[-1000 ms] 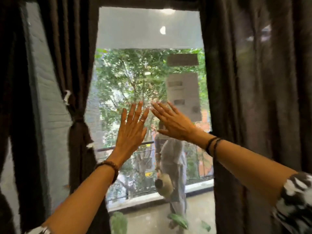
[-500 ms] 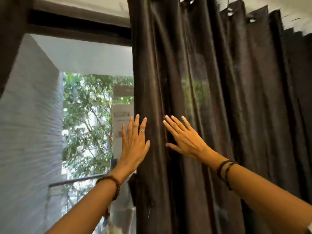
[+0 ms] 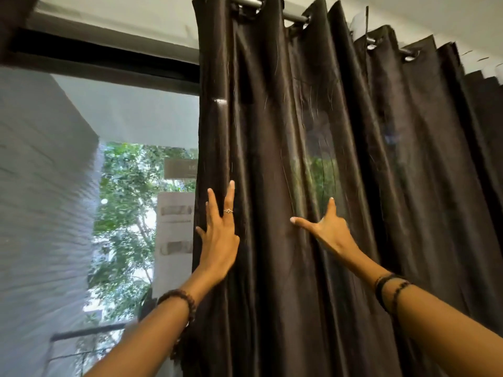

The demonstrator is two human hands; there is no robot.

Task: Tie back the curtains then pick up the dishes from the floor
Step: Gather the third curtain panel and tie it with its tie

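A dark brown curtain [image 3: 353, 148] hangs in loose folds from a metal rod [image 3: 246, 1] and covers the right part of the window. My left hand [image 3: 219, 240] lies flat against the curtain's left edge, fingers spread and pointing up. My right hand [image 3: 330, 232] presses into the folds a little to the right, thumb and forefinger apart, its other fingers tucked behind a fold. Neither hand grips the cloth. No dishes are in view.
The window glass [image 3: 130, 208] to the left shows trees and a pale wall [image 3: 40, 213] outside. A black window frame [image 3: 109, 61] runs above it. A balcony rail [image 3: 87, 330] shows low on the left.
My view has swung right and up, from the open window to the right curtain. Both hands have moved from in front of the glass onto this curtain and spread further apart.
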